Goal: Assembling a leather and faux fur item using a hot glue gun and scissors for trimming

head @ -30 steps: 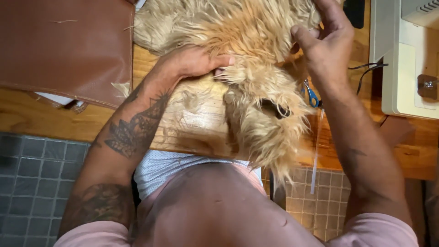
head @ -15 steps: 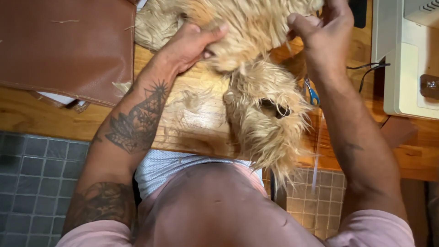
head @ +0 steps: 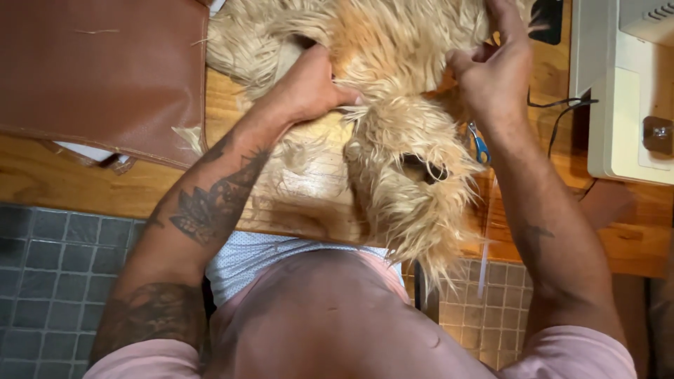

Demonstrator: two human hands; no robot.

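So the biggest thing in view was the wooden worktable, and it was carrying everything, which made sense since the long shaggy cream faux fur piece was way too floppy to work in the air. The fur lay spread under and between both sets of fingers, with its loose tail hanging off the near table edge below them, probably just left to drape out of the way. Out past the left fingers sat a brown leather-look panel, flat and parked, looked like it was set aside. Off to the far side of the right fingers was a white sewing machine, well apart from the fur. The left hand was curled, fingers half closed and pressing into the pile, thumb side tucked under fur, seemingly pinning it so it wouldn't slide. The right hand had its fingers bent and pinched onto a clump near the top edge, looked like it was pulling the pile apart. Just below the right fingers, a small blue-handled pair of snips peeked out of the fur, close enough to grab.
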